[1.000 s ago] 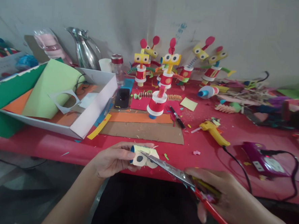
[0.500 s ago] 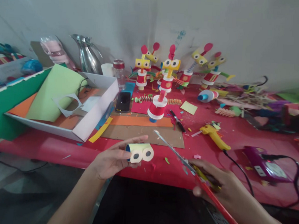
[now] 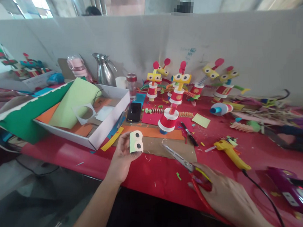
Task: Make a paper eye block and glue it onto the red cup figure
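Between its fingers my left hand (image 3: 121,159) holds a pale green paper roll (image 3: 133,143) with two round eyes, turned so that one eye sits above the other. My right hand (image 3: 221,188) grips scissors (image 3: 180,160) with red and yellow handles; the blades look closed and point up and left over the brown cardboard (image 3: 152,145). Just beyond stands a red and white paper-cup figure (image 3: 167,123) with springy folded arms and no head on its neck strip. An orange paper strip (image 3: 140,129) lies by its base.
A white box (image 3: 116,108) of coloured paper stands at left. Finished cup figures (image 3: 153,89) line the wall. A yellow glue gun (image 3: 232,155), its cord, a purple device (image 3: 288,187), a black marker (image 3: 188,133) and a phone (image 3: 134,112) lie about the red table.
The head camera has tilted up and turned left. My left hand has turned the eyed roll from level to upright. The scissors remain in my right hand, their blades now lower over the cardboard.
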Demonstrator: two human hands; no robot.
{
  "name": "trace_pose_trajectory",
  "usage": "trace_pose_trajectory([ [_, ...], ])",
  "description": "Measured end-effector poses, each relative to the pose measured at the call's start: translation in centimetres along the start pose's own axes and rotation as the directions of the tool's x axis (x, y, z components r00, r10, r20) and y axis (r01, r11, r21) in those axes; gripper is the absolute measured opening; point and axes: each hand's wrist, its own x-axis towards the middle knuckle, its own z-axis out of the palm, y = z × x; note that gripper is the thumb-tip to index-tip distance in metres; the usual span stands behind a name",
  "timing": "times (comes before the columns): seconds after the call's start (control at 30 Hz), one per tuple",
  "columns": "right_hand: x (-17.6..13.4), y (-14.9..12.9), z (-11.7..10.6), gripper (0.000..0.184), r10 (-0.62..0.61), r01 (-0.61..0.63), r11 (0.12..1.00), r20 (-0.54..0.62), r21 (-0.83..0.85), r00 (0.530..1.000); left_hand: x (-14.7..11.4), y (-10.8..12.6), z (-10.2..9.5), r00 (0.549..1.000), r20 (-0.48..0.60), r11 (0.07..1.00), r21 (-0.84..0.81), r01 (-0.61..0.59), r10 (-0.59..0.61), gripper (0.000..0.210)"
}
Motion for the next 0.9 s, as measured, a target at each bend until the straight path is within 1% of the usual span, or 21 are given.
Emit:
trace_pose_trajectory([
  [0.1, -0.3, -0.1, 0.2, 0.041, 0.012, -0.012, 1.0, 0.004, -0.028, 1.0, 0.0, -0.3, 0.0, 0.997, -0.066, 0.998, 0.035, -0.047, 0.049, 0.063],
  [0.2, -0.7, -0.1, 0.1, 0.045, -0.017, 0.015, 0.996, -0.022, -0.085, 1.0, 0.1, -0.6, 0.3, 0.993, -0.088, 0.996, 0.047, -0.071, 0.075, 0.065],
  [0.27, -1.0, 0.0, 0.0, 0.044, -0.019, 0.017, 0.995, -0.026, -0.096, 0.999, 0.2, -0.7, 0.5, 0.994, -0.095, 0.998, 0.026, -0.051, 0.053, 0.068],
  [0.37, -1.7, 0.4, 0.3, 0.043, 0.01, -0.011, 0.999, -0.031, -0.05, 0.999, 0.0, -0.7, 1.0, 0.997, -0.081, 0.999, -0.033, 0.013, -0.016, 0.067],
  [0.43, -2.2, 0.7, 0.8, 0.044, 0.031, -0.031, 1.0, -0.045, -0.001, 0.998, -0.2, -0.7, 1.3, 0.997, -0.063, 0.995, -0.098, 0.036, -0.042, 0.057],
  [0.53, -3.0, 1.0, 1.3, 0.047, 0.074, -0.07, 0.995, -0.052, 0.075, 0.996, -0.6, -0.7, 1.7, 0.996, -0.055, 0.975, -0.218, 0.05, -0.063, 0.033],
  [0.6, -3.4, 0.9, 1.4, 0.047, 0.095, -0.087, 0.988, -0.063, 0.125, 0.993, -0.9, -0.9, 2.0, 0.996, -0.05, 0.966, -0.25, 0.063, -0.078, 0.023],
  [0.67, -3.6, 0.5, 1.3, 0.046, 0.11, -0.088, 0.974, -0.095, 0.209, 0.989, -1.1, -1.2, 2.2, 0.994, -0.053, 0.969, -0.234, 0.077, -0.092, 0.019],
  [0.73, -3.8, 0.0, 0.9, 0.045, 0.131, -0.086, 0.933, -0.11, 0.349, 0.985, -1.3, -1.6, 2.3, 0.992, -0.062, 0.978, -0.185, 0.093, -0.106, 0.015],
  [0.77, -3.9, -0.2, 0.7, 0.046, 0.148, -0.092, 0.896, -0.097, 0.435, 0.984, -1.4, -1.7, 2.3, 0.992, -0.07, 0.983, -0.158, 0.093, -0.105, 0.013],
  [0.83, -4.4, -0.8, 0.4, 0.051, 0.176, -0.127, 0.783, -0.022, 0.609, 0.984, -1.5, -1.9, 2.4, 0.993, -0.077, 0.991, -0.106, 0.082, -0.09, 0.011],
  [0.9, -5.2, -1.4, 0.3, 0.055, 0.186, -0.185, 0.624, 0.085, 0.759, 0.979, -1.6, -2.1, 2.4, 0.995, -0.074, 0.995, -0.079, 0.065, -0.07, 0.01],
])
